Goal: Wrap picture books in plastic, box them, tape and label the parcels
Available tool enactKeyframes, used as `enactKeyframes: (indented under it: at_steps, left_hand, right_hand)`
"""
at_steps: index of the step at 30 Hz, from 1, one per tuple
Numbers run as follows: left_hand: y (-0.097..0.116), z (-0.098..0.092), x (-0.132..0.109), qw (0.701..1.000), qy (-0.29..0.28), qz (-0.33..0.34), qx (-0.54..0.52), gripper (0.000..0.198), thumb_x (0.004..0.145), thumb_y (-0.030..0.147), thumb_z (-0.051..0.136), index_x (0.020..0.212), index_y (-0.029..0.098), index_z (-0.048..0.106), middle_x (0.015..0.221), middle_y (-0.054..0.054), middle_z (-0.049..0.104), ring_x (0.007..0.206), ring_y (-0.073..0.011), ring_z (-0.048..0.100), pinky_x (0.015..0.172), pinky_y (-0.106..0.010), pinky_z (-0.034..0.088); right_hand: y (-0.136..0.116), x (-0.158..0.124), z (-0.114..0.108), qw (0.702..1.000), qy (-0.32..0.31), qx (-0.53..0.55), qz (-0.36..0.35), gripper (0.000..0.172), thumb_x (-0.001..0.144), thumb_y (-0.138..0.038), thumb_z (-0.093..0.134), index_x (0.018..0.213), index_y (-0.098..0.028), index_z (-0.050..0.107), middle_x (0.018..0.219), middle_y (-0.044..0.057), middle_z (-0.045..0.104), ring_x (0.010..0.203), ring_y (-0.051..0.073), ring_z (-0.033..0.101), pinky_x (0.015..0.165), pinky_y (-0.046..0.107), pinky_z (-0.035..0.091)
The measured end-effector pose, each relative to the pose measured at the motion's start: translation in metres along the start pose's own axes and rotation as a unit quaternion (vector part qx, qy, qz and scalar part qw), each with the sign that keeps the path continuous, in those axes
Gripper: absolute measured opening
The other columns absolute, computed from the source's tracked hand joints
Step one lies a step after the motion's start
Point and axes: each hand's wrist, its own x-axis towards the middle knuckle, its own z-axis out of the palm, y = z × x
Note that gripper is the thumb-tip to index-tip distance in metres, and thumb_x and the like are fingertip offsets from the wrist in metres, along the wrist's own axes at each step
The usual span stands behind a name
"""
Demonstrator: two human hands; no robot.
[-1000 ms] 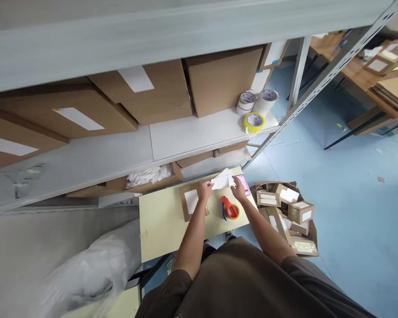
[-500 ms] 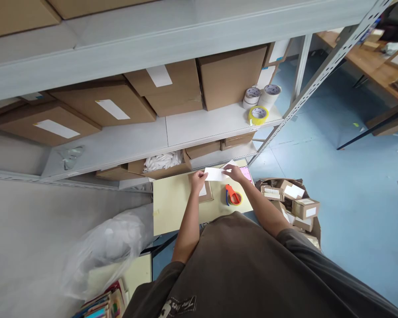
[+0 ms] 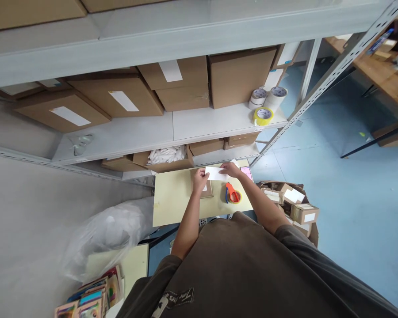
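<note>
A blank white paper slip (image 3: pixel 215 173) is stretched between my two hands above a pale yellow table. My left hand (image 3: pixel 200 180) pinches its left end, and my right hand (image 3: pixel 230 170) grips the right end. Under my left hand lies a small brown cardboard box (image 3: pixel 207 191) with a white patch on top, partly hidden by the hand. To the right sits an orange tape dispenser (image 3: pixel 232 193) with a yellow roll. A phone with a pink screen (image 3: pixel 246 172) rests beyond my right forearm, beside another white paper partly behind my right hand.
Grey shelving (image 3: pixel 205 126) with cardboard boxes (image 3: pixel 242 79) stands ahead, and tape rolls (image 3: pixel 263 115) sit on its right end. A large carton of small boxes (image 3: pixel 304 214) is on the floor to the right. At left are a clear plastic bag (image 3: pixel 119 229) and books (image 3: pixel 93 298).
My view has shifted slightly, so the shelf appears further right and more books show at lower left. Both hands still hold the white paper slip, with little movement.
</note>
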Motion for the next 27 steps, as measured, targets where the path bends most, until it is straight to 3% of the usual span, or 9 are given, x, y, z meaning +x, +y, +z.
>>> enactKeyframes:
  at_steps: [8,11,14,15,17,19,21,25,27]
  left_hand:
    - [-0.012,-0.016,0.013,0.992,0.008,-0.053,-0.111,0.042,0.073,0.051,0.086,0.095,0.018,0.073,0.094,-0.010,0.079,0.085,-0.0243,0.074,0.071,-0.034,0.059]
    - [-0.013,-0.016,0.011,0.995,0.037,-0.053,-0.072,0.042,0.077,0.046,0.084,0.107,0.018,0.074,0.102,-0.011,0.079,0.095,-0.0266,0.074,0.081,-0.038,0.061]
    - [-0.006,-0.007,0.005,0.994,0.106,0.021,0.033,0.050,0.078,0.037,0.086,0.123,0.021,0.073,0.126,-0.015,0.074,0.121,-0.0309,0.068,0.102,-0.043,0.056]
    - [-0.001,-0.002,0.003,0.992,0.100,0.047,0.058,0.051,0.078,0.036,0.086,0.126,0.022,0.073,0.132,-0.016,0.072,0.127,-0.0315,0.065,0.106,-0.043,0.054]
    - [0.009,0.011,-0.002,0.994,0.019,0.076,0.072,0.053,0.078,0.037,0.088,0.127,0.022,0.075,0.136,-0.016,0.070,0.130,-0.0320,0.063,0.108,-0.042,0.052]
    - [0.019,0.024,-0.004,0.992,-0.080,0.081,0.061,0.059,0.073,0.040,0.092,0.126,0.021,0.077,0.130,-0.015,0.074,0.126,-0.0316,0.066,0.106,-0.042,0.052]
    - [0.025,0.035,-0.005,0.988,-0.135,0.068,0.039,0.064,0.068,0.042,0.096,0.125,0.020,0.078,0.119,-0.013,0.077,0.117,-0.0307,0.069,0.101,-0.041,0.054]
    - [0.022,0.038,-0.002,0.986,-0.168,0.023,-0.012,0.049,0.074,0.050,0.087,0.108,0.016,0.082,0.090,-0.006,0.078,0.088,-0.0244,0.071,0.082,-0.035,0.056]
    - [0.016,0.026,0.001,0.992,-0.124,0.006,-0.002,0.039,0.078,0.050,0.081,0.094,0.015,0.081,0.082,-0.003,0.075,0.080,-0.0221,0.069,0.077,-0.032,0.054]
  right_hand:
    - [-0.017,-0.009,-0.028,0.996,-0.066,0.061,-0.001,0.029,0.073,-0.040,0.081,0.093,-0.019,0.080,0.095,0.006,0.080,0.084,0.021,0.068,0.073,0.030,0.053]
    - [-0.017,-0.012,-0.034,0.994,-0.075,0.085,0.005,0.029,0.075,-0.043,0.080,0.092,-0.019,0.081,0.089,0.005,0.080,0.080,0.021,0.068,0.072,0.030,0.052]
    - [-0.017,-0.011,-0.033,0.991,-0.078,0.110,0.006,0.035,0.070,-0.049,0.084,0.087,-0.019,0.079,0.081,0.003,0.077,0.075,0.020,0.066,0.070,0.030,0.051]
    - [-0.017,-0.010,-0.031,0.990,-0.079,0.117,0.005,0.038,0.068,-0.051,0.086,0.085,-0.019,0.078,0.079,0.003,0.076,0.074,0.019,0.066,0.069,0.030,0.051]
    - [-0.018,-0.009,-0.028,0.989,-0.083,0.125,-0.002,0.042,0.065,-0.054,0.089,0.083,-0.019,0.077,0.077,0.002,0.075,0.072,0.019,0.065,0.069,0.031,0.051]
    - [-0.021,-0.007,-0.025,0.987,-0.093,0.129,-0.014,0.045,0.062,-0.056,0.091,0.081,-0.018,0.076,0.078,0.002,0.075,0.073,0.019,0.065,0.072,0.032,0.052]
    - [-0.024,-0.007,-0.024,0.985,-0.107,0.131,-0.024,0.047,0.061,-0.058,0.092,0.081,-0.018,0.076,0.081,0.004,0.076,0.074,0.019,0.065,0.074,0.033,0.053]
    - [-0.024,-0.010,-0.030,0.986,-0.121,0.117,-0.018,0.046,0.064,-0.057,0.090,0.084,-0.018,0.077,0.084,0.005,0.077,0.077,0.021,0.067,0.075,0.034,0.054]
    - [-0.018,-0.014,-0.038,0.989,-0.109,0.105,-0.007,0.042,0.068,-0.054,0.087,0.087,-0.018,0.077,0.084,0.005,0.077,0.078,0.022,0.068,0.075,0.034,0.055]
